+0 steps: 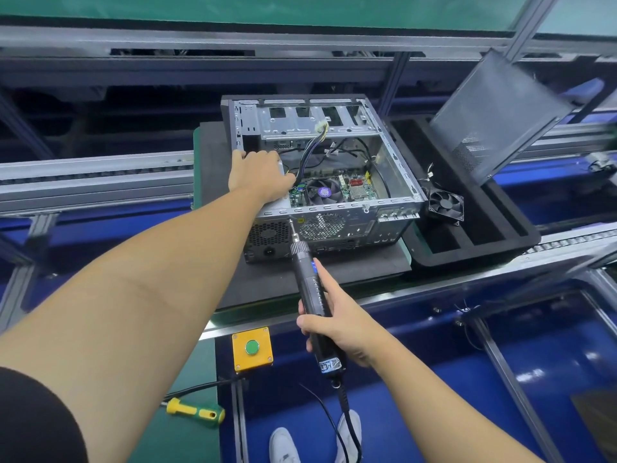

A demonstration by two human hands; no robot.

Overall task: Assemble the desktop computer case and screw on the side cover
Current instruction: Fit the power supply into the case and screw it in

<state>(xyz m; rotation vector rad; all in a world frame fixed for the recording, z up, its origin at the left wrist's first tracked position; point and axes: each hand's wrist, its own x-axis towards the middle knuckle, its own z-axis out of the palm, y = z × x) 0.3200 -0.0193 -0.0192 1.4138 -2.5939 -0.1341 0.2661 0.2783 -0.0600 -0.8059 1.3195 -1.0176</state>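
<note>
**Open computer box, side cover still off**

A silver metal computer case point(334, 225) lies on its side on a black foam mat point(293, 282) on the worktop point(180, 442). Its open side faces up. I can see a round grey fan point(324, 192), a green board and black wires inside.

The person's left grip point(258, 175) reaches far out and rests on the left top edge of the case. The thumb lies on the rim. The fingers bend down into the case and are hidden, so I cannot tell if they hold anything.

The right grip point(337, 324) is wrapped tight around a long black electric screwdriver point(309, 279). The first finger lies straight along its body. The thin metal tip points up and touches the top edge of the case's back wall.

The dark grey metal side cover point(494, 118) is well apart from the case. It leans tilted at the right, with its low corner in a black foam tray point(467, 248). A small square black fan point(445, 203) stands in the tray, just beside the case.

Near the person sits a yellow box with a green button point(252, 347). A yellow and green hand screwdriver point(195, 411) lies on the green worktop. Two white shoes point(283, 446) show on the blue floor below.
</note>
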